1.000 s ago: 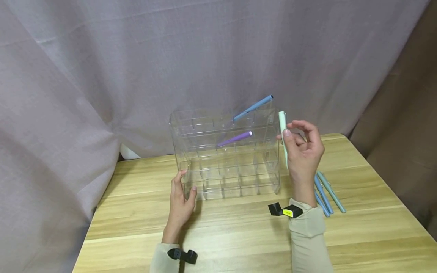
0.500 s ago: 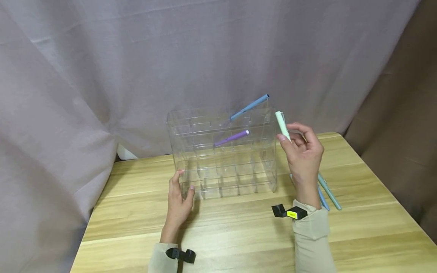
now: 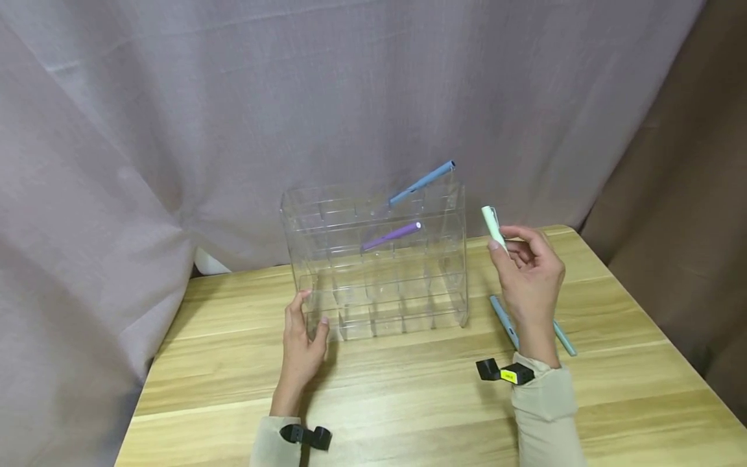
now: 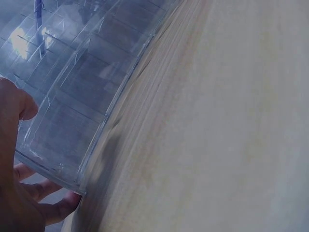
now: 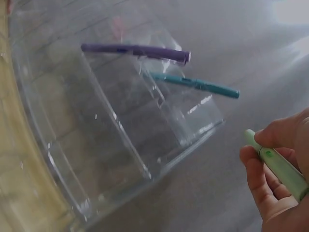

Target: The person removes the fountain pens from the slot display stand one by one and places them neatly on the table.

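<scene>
A clear plastic tiered organizer (image 3: 376, 298) with divided compartments stands on the table. My left hand (image 3: 301, 340) holds its lower left corner, thumb at the front and fingers round the side edge. To the right of the organizer, in the air, my right hand (image 3: 533, 279) pinches a light green pen (image 3: 493, 224) between thumb and fingers; its clip end points up and left. A purple pen (image 3: 392, 236) leans in a middle tier. Higher up, a blue pen (image 3: 421, 183) leans in the top tier. The right wrist view shows the green pen (image 5: 285, 171) apart from the organizer.
On the wooden table (image 3: 408, 402), a blue pen (image 3: 504, 321) lies left of my right wrist. A darker green pen (image 3: 565, 338) lies to its right, partly hidden by the wrist. A grey curtain (image 3: 327, 97) hangs close behind the organizer.
My right hand has moved slightly right and down, and the light green pen has tilted from near upright to leaning left. My left hand keeps its hold on the organizer.
</scene>
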The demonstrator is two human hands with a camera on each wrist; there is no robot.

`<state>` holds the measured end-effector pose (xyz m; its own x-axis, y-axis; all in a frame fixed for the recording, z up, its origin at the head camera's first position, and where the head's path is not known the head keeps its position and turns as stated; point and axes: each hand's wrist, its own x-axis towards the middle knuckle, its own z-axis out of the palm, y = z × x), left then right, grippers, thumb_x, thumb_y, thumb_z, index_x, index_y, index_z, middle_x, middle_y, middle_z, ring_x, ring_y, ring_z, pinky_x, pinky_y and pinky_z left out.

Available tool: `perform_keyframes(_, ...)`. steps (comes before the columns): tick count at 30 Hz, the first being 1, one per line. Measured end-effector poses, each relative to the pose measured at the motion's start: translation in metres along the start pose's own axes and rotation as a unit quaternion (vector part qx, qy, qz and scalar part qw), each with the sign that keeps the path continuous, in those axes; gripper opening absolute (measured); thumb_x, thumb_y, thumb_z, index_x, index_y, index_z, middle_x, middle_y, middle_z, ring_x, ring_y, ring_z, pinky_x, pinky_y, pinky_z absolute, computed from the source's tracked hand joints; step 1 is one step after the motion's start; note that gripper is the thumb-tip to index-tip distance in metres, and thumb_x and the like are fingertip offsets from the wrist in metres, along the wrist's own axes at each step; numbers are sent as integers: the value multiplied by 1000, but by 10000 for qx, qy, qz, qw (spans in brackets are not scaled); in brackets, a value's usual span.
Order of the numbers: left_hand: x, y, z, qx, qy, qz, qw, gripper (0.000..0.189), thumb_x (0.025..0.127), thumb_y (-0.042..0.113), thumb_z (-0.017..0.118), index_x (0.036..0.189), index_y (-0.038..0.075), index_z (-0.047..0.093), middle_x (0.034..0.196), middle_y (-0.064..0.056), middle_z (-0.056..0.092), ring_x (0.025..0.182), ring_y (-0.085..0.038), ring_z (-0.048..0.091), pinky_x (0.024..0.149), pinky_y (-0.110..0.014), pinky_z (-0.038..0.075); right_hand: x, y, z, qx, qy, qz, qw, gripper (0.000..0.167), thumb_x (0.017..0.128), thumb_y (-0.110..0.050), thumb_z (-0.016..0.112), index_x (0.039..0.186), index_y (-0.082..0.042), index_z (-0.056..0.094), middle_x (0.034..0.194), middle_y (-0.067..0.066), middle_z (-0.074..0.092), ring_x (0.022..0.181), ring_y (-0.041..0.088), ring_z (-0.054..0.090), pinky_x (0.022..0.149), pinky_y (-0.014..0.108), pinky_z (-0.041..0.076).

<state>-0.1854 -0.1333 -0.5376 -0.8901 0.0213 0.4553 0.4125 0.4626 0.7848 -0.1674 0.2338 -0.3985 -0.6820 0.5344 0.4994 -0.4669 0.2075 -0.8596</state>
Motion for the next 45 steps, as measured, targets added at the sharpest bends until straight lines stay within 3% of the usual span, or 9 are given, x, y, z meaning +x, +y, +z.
perform_keyframes(8,1,-3,0,-19,-18,93,10000,69,97,2,66,159,13,38,160,-21,45,154,-44,41,128,-72,34,2,15,-22,-1012,288,81,9944,30,90,0,81,120,4,75,102,-17,72,89,0,66,79,10,55)
perform_keyframes(20,0,1,-1,-3,-83,-85,9999,69,98,2,66,159,13,37,161,-21,44,153,-46,43,126,-74,36,-20,51,-46,-2182,-13,294,9755,21,92,-11,82,112,-2,79,98,-24,67,90,-6,62,77,9,50)
perform_keyframes(25,1,4,-1,-6,-105,-167,9998,70,97,0,67,159,14,37,159,-21,45,153,-46,43,126,-74,36,-39,74,-50,-2538,102,431,9662,21,94,-15,81,113,-5,80,104,-4,75,89,-5,60,79,15,48)
perform_keyframes(31,2,5,-2,-36,-124,-246,9996,72,96,-1,67,159,18,38,159,-21,45,155,-45,41,127,-74,34,-67,96,-56,-2704,98,183,9625,18,91,-6,82,108,1,80,96,18,75,87,9,59,77,23,44)
perform_keyframes(33,2,5,-1,-30,-126,-213,9997,72,96,0,67,159,17,37,159,-21,45,155,-46,41,126,-74,34,-75,100,-58,-2755,112,66,9612,18,89,-3,84,106,2,80,90,21,73,84,16,56,77,23,40)
perform_keyframes(35,3,5,-1,-18,-108,-179,9998,72,96,0,67,159,16,37,158,-21,46,154,-45,42,126,-74,34,-80,101,-59,-2819,113,-56,9594,18,87,-1,85,104,3,81,95,24,77,85,24,56,77,22,38)
perform_keyframes(39,3,5,-2,-10,-79,-116,9999,71,96,0,67,159,13,37,157,-23,46,152,-45,43,126,-74,35,-84,103,-59,-2932,31,-208,9558,22,84,0,87,105,4,80,114,28,79,108,43,64,87,19,37)
perform_keyframes(41,2,4,-2,-29,-92,-126,9999,70,96,1,67,159,12,38,157,-23,46,152,-46,43,125,-74,35,-86,104,-59,-3030,-49,-224,9527,25,83,0,88,106,4,79,115,28,79,117,48,63,91,20,35)
perform_keyframes(45,0,4,-2,-40,-125,-197,9997,70,96,3,66,159,13,38,158,-22,45,153,-45,42,125,-75,35,-91,103,-59,-3313,-189,-120,9433,28,81,-1,89,106,3,79,103,24,81,99,42,61,83,21,29)
